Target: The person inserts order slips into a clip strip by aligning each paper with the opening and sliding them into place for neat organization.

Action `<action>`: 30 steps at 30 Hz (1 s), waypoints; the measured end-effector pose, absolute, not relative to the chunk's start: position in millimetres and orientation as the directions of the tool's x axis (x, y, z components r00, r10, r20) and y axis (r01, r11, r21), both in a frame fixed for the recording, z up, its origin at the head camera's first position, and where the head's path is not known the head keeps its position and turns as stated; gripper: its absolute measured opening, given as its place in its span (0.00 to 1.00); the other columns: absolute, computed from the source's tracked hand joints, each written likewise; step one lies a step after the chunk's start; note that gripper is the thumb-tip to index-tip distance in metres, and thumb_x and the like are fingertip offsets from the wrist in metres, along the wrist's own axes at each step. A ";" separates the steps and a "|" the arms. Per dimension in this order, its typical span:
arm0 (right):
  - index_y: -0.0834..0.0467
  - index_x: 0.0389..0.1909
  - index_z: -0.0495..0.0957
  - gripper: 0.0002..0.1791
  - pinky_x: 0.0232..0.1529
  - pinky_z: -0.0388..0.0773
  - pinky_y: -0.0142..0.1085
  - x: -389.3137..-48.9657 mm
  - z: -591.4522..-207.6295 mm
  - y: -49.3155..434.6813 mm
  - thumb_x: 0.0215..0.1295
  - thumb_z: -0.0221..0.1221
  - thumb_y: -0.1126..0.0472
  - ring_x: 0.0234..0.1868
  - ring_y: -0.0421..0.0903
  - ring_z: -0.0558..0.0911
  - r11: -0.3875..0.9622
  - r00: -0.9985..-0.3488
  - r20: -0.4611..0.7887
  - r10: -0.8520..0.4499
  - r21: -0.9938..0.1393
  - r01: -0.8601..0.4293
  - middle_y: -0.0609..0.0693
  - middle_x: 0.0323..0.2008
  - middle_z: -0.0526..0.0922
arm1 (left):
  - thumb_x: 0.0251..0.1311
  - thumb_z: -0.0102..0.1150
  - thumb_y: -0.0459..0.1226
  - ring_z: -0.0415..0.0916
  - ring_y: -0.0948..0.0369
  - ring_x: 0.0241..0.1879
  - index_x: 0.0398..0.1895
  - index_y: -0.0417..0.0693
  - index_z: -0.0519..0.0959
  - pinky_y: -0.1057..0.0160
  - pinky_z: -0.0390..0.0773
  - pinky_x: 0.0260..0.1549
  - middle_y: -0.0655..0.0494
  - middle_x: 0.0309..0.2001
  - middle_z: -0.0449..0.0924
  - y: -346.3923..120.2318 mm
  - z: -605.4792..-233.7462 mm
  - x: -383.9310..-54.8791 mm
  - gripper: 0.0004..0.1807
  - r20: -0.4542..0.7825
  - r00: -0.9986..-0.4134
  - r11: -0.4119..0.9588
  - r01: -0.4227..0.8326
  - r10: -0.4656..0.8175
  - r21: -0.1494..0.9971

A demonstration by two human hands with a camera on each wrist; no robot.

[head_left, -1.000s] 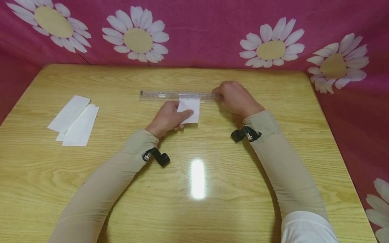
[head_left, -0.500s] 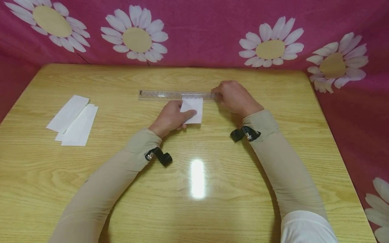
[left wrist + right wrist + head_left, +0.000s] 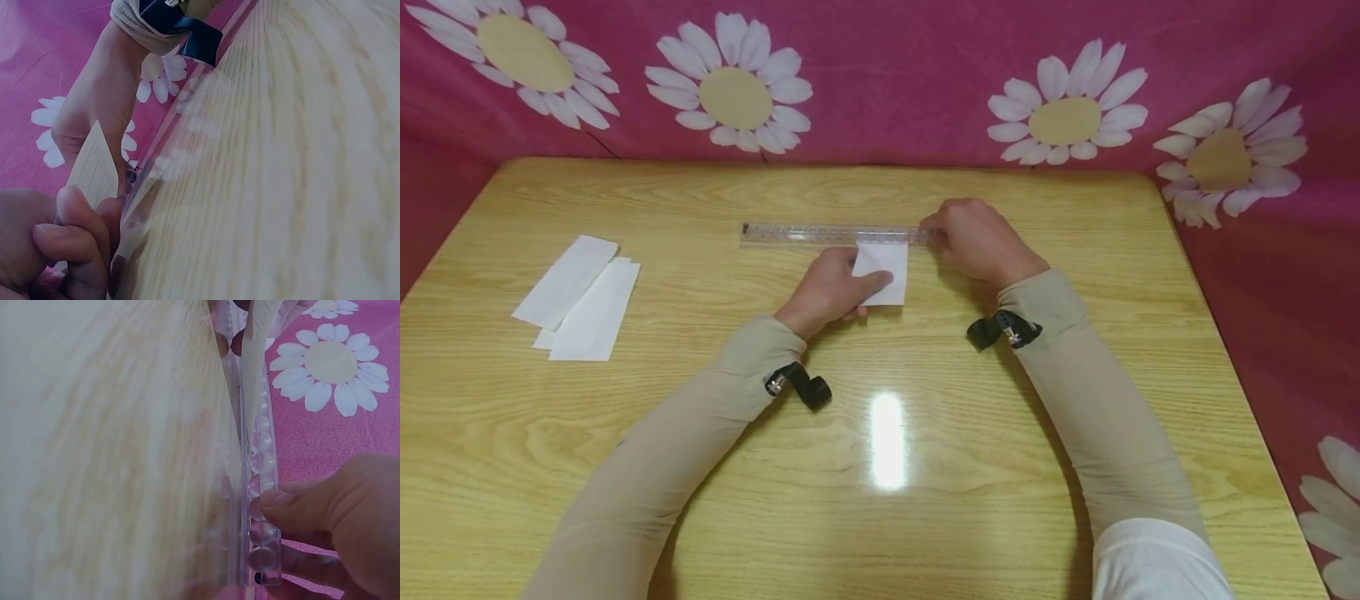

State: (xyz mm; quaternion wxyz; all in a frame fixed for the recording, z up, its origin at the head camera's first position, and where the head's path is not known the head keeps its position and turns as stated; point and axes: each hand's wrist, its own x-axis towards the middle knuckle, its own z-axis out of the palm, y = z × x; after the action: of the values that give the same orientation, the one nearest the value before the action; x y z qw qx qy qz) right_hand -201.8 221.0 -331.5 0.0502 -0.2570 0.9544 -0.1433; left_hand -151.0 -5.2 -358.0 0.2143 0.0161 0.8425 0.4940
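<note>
My left hand (image 3: 831, 287) pinches a small white paper (image 3: 887, 258), thumb on top and fingers curled beneath. In the left wrist view, the paper's underside (image 3: 97, 169) shows printed lines and small boxes. Its far edge lies along the front edge of a clear plastic ruler (image 3: 801, 234), which has a row of round shapes down its length. At the ruler's right end, my right hand (image 3: 981, 237) grips it with thumb and fingers, as the right wrist view shows. The paper stands tilted up against the ruler in that view.
Several white paper strips (image 3: 587, 317) lie overlapped at the left of the wooden table (image 3: 970, 467). A pink cloth with white daisies (image 3: 887, 83) hangs behind the table's back edge. Black straps with small rolls (image 3: 811, 390) sit on both wrists.
My left hand has slid the paper a little to the right along the ruler, nearer to my right hand. The right hand and the ruler stay nearly in place.
</note>
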 end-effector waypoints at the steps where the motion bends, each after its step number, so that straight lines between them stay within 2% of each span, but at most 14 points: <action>1: 0.57 0.59 0.84 0.18 0.61 0.80 0.49 -201.7 -331.2 220.9 0.72 0.55 0.67 0.52 0.53 0.84 0.828 -0.863 -0.025 -0.504 -0.300 -0.474 0.58 0.53 0.88 | 0.70 0.63 0.47 0.74 0.65 0.15 0.56 0.44 0.76 0.68 0.74 0.18 0.54 0.29 0.78 -4.8 -357.8 -150.9 0.20 -0.344 -0.908 0.511 -0.183 0.240 0.840; 8: 0.57 0.60 0.84 0.19 0.62 0.79 0.50 -201.5 -330.0 220.0 0.73 0.55 0.67 0.54 0.54 0.84 0.834 -0.867 -0.044 -0.496 -0.300 -0.462 0.58 0.55 0.88 | 0.70 0.63 0.47 0.74 0.65 0.15 0.54 0.43 0.75 0.68 0.73 0.17 0.54 0.29 0.78 -2.2 -356.9 -150.4 0.20 -0.339 -0.910 0.521 -0.173 0.240 0.836; 12: 0.57 0.60 0.83 0.19 0.63 0.79 0.50 -201.8 -330.1 219.9 0.73 0.55 0.67 0.54 0.54 0.84 0.832 -0.866 -0.040 -0.498 -0.302 -0.465 0.58 0.55 0.88 | 0.70 0.63 0.47 0.74 0.65 0.15 0.53 0.44 0.75 0.68 0.71 0.17 0.55 0.25 0.77 -1.3 -356.8 -149.9 0.19 -0.335 -0.910 0.525 -0.168 0.242 0.834; 19: 0.57 0.58 0.85 0.19 0.58 0.80 0.49 -201.7 -330.1 220.6 0.72 0.54 0.68 0.48 0.53 0.84 0.821 -0.856 -0.013 -0.516 -0.291 -0.491 0.57 0.50 0.89 | 0.70 0.63 0.47 0.73 0.65 0.14 0.50 0.44 0.75 0.68 0.70 0.16 0.58 0.20 0.76 0.4 -358.2 -150.2 0.17 -0.318 -0.916 0.525 -0.150 0.246 0.838; 23: 0.56 0.55 0.86 0.18 0.54 0.80 0.48 -201.8 -329.9 220.8 0.71 0.54 0.68 0.43 0.52 0.82 0.815 -0.849 -0.002 -0.528 -0.284 -0.505 0.56 0.46 0.89 | 0.70 0.63 0.47 0.74 0.64 0.14 0.49 0.44 0.74 0.68 0.70 0.17 0.57 0.20 0.76 1.8 -358.4 -150.4 0.17 -0.317 -0.916 0.531 -0.146 0.246 0.835; 30: 0.57 0.55 0.86 0.18 0.58 0.80 0.49 -201.5 -330.6 221.4 0.71 0.54 0.69 0.48 0.54 0.85 0.811 -0.847 0.000 -0.532 -0.289 -0.509 0.58 0.48 0.89 | 0.70 0.63 0.46 0.74 0.65 0.14 0.50 0.43 0.75 0.68 0.71 0.16 0.54 0.25 0.78 5.0 -360.0 -151.8 0.17 -0.306 -0.917 0.528 -0.132 0.256 0.839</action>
State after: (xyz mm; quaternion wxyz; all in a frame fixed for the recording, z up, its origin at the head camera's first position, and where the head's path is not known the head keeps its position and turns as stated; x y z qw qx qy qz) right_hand -201.5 221.4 -330.6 0.0406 -0.2738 0.9506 -0.1406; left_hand -151.8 5.0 -360.0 0.2006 0.0365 0.8509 0.4842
